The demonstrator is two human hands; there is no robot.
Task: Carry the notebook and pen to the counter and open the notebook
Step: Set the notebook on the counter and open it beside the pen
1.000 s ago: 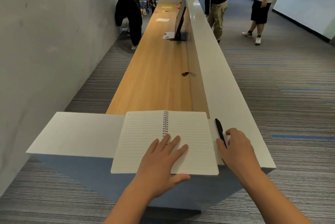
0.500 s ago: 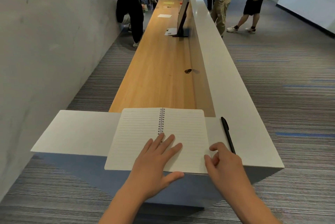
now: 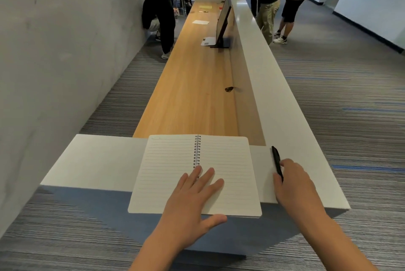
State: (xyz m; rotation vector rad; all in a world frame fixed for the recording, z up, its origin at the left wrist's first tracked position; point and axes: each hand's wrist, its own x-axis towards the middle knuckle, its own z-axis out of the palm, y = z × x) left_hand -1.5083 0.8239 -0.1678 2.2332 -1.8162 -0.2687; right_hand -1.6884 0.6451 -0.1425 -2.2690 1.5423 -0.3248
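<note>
In the head view, a spiral notebook lies open and flat on the near end of the white counter, its near edge jutting a little past the counter's edge. The left hand rests on it with fingers spread, palm down. Just right of the notebook lies a black pen; the right hand has its fingertips on the pen's near end, though whether it pinches it cannot be told.
</note>
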